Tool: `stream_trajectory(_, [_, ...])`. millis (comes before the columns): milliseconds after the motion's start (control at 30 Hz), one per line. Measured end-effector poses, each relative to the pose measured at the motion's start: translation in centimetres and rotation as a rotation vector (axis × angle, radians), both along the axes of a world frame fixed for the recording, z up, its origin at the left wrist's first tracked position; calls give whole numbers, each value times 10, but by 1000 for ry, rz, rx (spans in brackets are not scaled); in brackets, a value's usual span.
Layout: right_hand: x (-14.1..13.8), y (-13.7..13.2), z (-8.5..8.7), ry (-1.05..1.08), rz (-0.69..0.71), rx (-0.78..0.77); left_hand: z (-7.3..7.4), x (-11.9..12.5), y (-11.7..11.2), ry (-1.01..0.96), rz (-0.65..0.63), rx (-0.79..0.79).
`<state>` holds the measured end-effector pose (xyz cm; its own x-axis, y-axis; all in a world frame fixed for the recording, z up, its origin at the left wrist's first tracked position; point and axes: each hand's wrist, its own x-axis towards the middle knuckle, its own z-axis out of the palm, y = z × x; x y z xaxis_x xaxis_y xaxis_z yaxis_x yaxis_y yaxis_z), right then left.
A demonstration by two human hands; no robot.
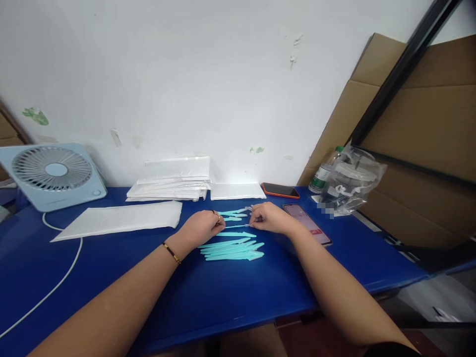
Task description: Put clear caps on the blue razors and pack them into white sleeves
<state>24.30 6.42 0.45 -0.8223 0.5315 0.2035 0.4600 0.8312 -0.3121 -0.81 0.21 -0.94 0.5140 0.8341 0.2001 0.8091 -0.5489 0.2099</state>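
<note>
Between my two hands stretches one slim turquoise eyebrow razor (236,226), just above the blue table. My left hand (203,225), with a ring and a bracelet, pinches its handle end. At the blade end, my right hand (268,218) has thumb and finger closed on the tip, where a small clear piece shows; I cannot make out whether it is a cap. Several more turquoise razors (234,250) lie fanned in a pile nearer to me, blade ends to the right. A few others (233,213) lie beyond the held one, partly hidden by my hands.
The blue table (223,302) meets a white wall. White padded sleeves (171,181) are stacked at the back, with one flat sleeve (122,218) in front. A light blue fan (55,171) stands left, its cable trailing. Two phones (307,223) and a bagged cup (349,178) are right.
</note>
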Motion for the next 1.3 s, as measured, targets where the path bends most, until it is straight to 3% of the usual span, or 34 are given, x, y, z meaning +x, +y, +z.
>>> stream_trajectory(200, [-22, -8, -3, 5, 28, 68, -3, 0, 2, 22, 4, 43])
stream_trajectory(333, [-32, -7, -7, 33, -26, 97, -4, -2, 4, 44, 68, 65])
stream_trajectory(467, [-10, 5, 1, 117, -197, 89, 4, -1, -1, -53, 109, 89])
stream_trajectory(600, [19, 11, 12, 103, -310, 46, 12, 4, -8, -68, 38, -38])
stream_trajectory(700, [21, 11, 12, 30, -304, 7, 12, 6, -9, -55, 22, -119])
stream_trajectory(933, [7, 10, 0, -71, -287, 56, 7, 4, -7, -104, 194, -242])
stream_trajectory(1133, [13, 4, 2, -6, -126, -213, 9, 3, -7, -107, 270, -199])
stream_trajectory(1300, [13, 3, 3, 25, -102, -290, 8, 3, -6, -95, 280, -180])
